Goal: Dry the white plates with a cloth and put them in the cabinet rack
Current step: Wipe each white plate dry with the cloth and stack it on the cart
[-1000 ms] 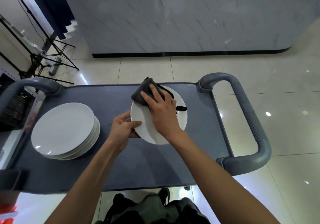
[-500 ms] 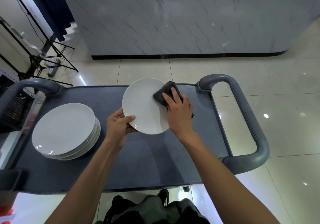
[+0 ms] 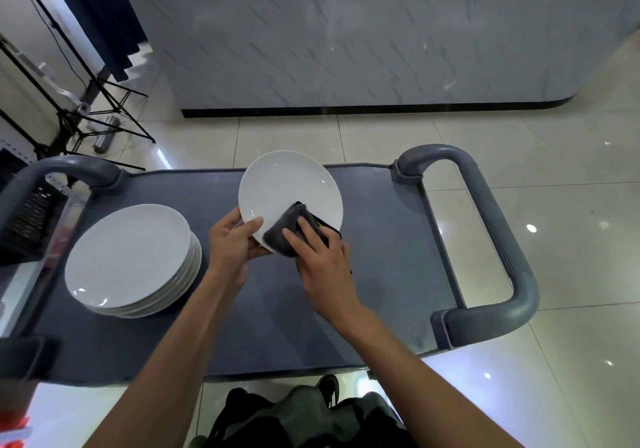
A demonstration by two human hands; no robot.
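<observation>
A white plate [image 3: 289,187] is held tilted above the grey cart top [image 3: 381,239]. My left hand [image 3: 232,243] grips its near-left rim, thumb on the face and fingers behind. My right hand [image 3: 320,260] holds a folded dark grey cloth [image 3: 287,231] and presses it against the plate's lower rim. A stack of several white plates [image 3: 130,260] lies on the cart's left side.
Grey cart handles rise at the right [image 3: 498,239] and the far left [image 3: 59,170]. A marble-faced counter [image 3: 346,31] stands beyond the cart on a tiled floor. Black tripod legs [image 3: 86,115] stand at the far left. A dark rack [image 3: 24,219] sits left of the cart.
The cloth and my right hand slid from the plate's right edge down to its lower rim. The plate tilted up a little farther from me.
</observation>
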